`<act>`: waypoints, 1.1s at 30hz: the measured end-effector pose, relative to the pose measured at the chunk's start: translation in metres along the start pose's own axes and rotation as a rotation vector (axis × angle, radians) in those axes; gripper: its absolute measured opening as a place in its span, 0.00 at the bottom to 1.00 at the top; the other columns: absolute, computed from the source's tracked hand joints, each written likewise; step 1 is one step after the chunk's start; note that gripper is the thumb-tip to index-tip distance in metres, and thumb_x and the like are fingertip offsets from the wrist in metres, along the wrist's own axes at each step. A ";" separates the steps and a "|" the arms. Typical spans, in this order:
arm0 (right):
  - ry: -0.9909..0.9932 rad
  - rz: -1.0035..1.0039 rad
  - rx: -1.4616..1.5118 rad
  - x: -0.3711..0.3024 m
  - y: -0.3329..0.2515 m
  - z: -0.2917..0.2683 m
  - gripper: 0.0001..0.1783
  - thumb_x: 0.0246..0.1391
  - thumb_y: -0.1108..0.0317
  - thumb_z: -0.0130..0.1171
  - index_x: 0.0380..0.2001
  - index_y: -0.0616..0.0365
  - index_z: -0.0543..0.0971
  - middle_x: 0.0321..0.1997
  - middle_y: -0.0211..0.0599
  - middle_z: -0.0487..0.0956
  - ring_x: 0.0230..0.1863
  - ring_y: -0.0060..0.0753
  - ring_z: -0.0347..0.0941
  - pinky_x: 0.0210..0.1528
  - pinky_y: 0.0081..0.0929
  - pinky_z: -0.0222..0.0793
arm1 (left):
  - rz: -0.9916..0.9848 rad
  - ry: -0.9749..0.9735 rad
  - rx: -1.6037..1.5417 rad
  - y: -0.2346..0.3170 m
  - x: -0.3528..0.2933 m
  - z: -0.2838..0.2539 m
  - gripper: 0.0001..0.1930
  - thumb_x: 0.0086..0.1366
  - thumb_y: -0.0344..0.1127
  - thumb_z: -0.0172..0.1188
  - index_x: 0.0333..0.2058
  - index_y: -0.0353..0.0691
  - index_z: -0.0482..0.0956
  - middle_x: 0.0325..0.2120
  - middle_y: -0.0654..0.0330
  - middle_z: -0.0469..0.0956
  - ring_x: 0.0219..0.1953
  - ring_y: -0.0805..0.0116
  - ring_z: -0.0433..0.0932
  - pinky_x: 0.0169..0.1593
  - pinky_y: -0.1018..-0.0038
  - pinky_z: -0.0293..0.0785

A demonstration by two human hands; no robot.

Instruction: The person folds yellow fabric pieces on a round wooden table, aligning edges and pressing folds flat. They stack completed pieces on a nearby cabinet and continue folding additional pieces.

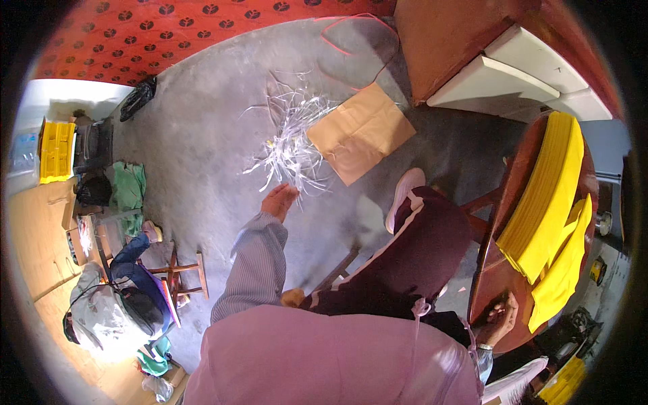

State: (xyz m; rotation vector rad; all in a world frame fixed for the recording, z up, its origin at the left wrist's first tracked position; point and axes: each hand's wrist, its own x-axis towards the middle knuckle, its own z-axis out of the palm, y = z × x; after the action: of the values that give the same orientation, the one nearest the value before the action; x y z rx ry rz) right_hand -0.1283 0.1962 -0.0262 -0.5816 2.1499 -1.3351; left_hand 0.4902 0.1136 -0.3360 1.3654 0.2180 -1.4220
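My left hand, in a grey striped sleeve, reaches out over the floor at the near edge of a tangled heap of thin white strips. Its fingers are drawn together; whatever they pinch is too small to make out. A flat brown cardboard piece lies against the right side of the heap. Over on the right, my right hand rests at the near end of a round reddish-brown table, fingers loosely curled and apart, nothing visible in them. Beside it is a long stack of folded yellow fabric, with a looser yellow piece alongside.
A red cord loops on the floor at the back. White panels lean at the back right. On the left are a wooden stool, a bag-laden seat, green cloth and a yellow crate.
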 end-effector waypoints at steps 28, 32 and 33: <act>-1.219 0.204 0.323 -0.126 -0.111 0.143 0.33 0.80 0.49 0.45 0.72 0.67 0.69 0.66 0.45 0.79 0.65 0.34 0.75 0.68 0.32 0.70 | 0.090 -0.885 0.080 -0.016 -0.353 0.228 0.06 0.72 0.18 0.57 0.43 0.33 0.79 0.45 0.51 0.82 0.46 0.55 0.85 0.54 0.59 0.85; -1.165 0.324 0.372 -0.123 -0.114 0.133 0.27 0.77 0.50 0.52 0.61 0.65 0.80 0.37 0.27 0.83 0.32 0.15 0.75 0.37 0.18 0.74 | 0.050 -1.070 0.407 -0.056 -0.363 0.229 0.07 0.71 0.19 0.62 0.46 0.32 0.82 0.46 0.55 0.85 0.46 0.63 0.86 0.55 0.65 0.83; -1.147 0.311 0.388 -0.120 -0.114 0.129 0.27 0.78 0.51 0.52 0.59 0.65 0.80 0.34 0.26 0.80 0.30 0.15 0.73 0.36 0.18 0.73 | 0.056 -1.130 0.557 -0.057 -0.360 0.229 0.07 0.71 0.20 0.63 0.46 0.32 0.83 0.46 0.55 0.85 0.47 0.65 0.86 0.55 0.67 0.82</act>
State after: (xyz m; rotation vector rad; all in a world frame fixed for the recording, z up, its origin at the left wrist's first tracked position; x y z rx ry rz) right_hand 0.0550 0.1351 0.0564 -0.6013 0.9668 -0.8526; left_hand 0.2165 0.1644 -0.0072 0.7576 -0.9972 -2.0623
